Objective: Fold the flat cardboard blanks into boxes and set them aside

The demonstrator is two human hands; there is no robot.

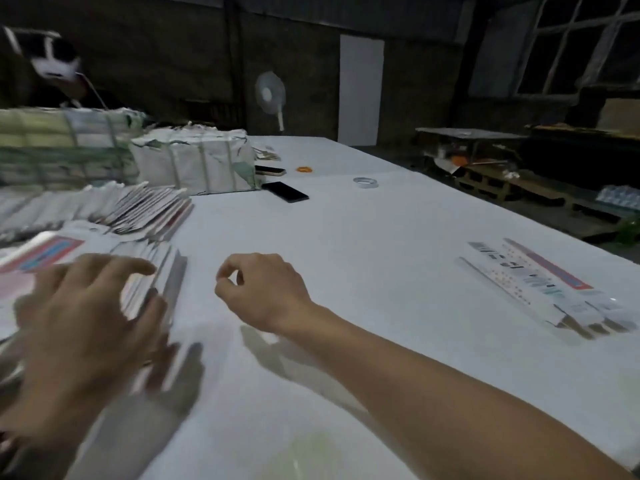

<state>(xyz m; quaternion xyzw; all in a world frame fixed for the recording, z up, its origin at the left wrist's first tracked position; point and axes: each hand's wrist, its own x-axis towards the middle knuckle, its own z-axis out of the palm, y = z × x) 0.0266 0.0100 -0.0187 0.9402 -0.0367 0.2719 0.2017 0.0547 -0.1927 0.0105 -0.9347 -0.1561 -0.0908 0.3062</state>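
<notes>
Our left hand (86, 317) hovers over the near-left stack of blanks (152, 271), fingers spread and loose, nothing gripped; it is motion-blurred, so we cannot tell if the fingertips touch the top sheet. Our right hand (263, 289) hangs above the bare table (381, 271), fingers curled loosely, thumb and forefinger nearly meeting, holding nothing.

Risks, as we judge them: the stack is fanned and slippery-looking, so a sweeping grab could lift two blanks at once or shove the pile sideways. The blur suggests speed, which makes a mis-pick likelier. The phone (284, 191) lies close to the far stacks and could get knocked.

Counts: two hands; one fanned stack near left plus a longer row of blanks (104, 206) behind it, sheets too many to count; finished boxes (540, 289) set aside at right, looks like two or three side by side, cannot tell exactly; two strapped bundles (194, 161) far left; one phone; one tape roll (365, 182); one fan (270, 95).
</notes>
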